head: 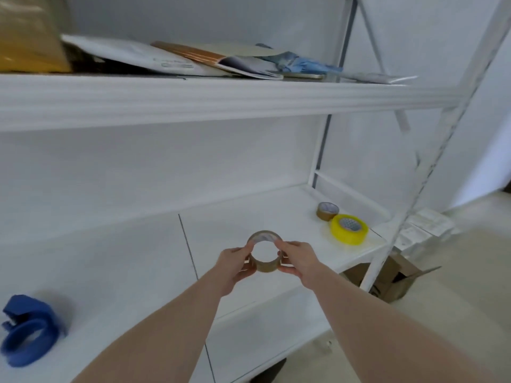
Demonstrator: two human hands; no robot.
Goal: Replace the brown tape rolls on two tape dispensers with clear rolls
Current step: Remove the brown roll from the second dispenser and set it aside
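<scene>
Two hands, left grip (pixel 235 265) and right grip (pixel 297 261), pinch opposite sides of a brown tape roll (pixel 265 251) above the shelf (pixel 138 258), probably hunting its loose end; a yellowish roll (pixel 349 229) lies beyond the right grip.

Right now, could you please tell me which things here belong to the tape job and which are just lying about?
Job:
brown roll, held by left hand and right hand
blue dispenser
small brown roll
yellowish roll

Lying about:
papers and blue cloth on upper shelf
cardboard box
</scene>
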